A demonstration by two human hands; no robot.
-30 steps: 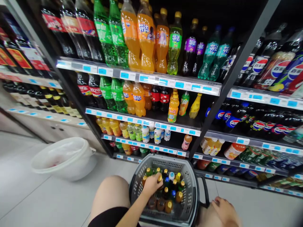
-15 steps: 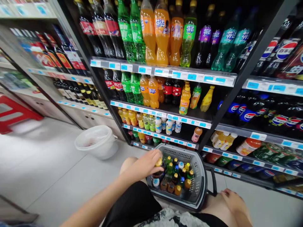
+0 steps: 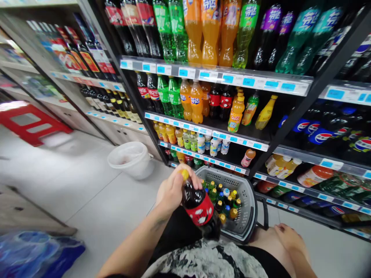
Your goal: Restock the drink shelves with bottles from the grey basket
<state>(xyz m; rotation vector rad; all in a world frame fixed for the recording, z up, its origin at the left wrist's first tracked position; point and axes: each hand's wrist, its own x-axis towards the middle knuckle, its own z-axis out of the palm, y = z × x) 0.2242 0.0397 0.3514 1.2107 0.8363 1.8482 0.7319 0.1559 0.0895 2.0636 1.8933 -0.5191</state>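
My left hand (image 3: pixel 172 189) is closed round the neck of a cola bottle (image 3: pixel 199 208) with a yellow cap and a red label. The bottle tilts over my lap, beside the left rim of a grey plastic basket (image 3: pixel 245 222). Several capped drink bottles (image 3: pixel 228 200) stand inside the basket; the cola bottle hides some of them. My right hand (image 3: pixel 290 239) lies on my right leg, nothing in it, near the basket's dark handle (image 3: pixel 264 210).
Shelves (image 3: pixel 214 75) of soft drinks rise in front, with a black upright (image 3: pixel 290 116) between two bays. A white bucket (image 3: pixel 130 160) stands on the floor to the left. Blue plastic-wrapped goods (image 3: pixel 37 255) lie at lower left, and a red stand (image 3: pixel 31 121) is further back.
My left hand has lifted the cola bottle out of the basket and brought it left and towards me. The view has shifted slightly; my right hand stays on my leg.
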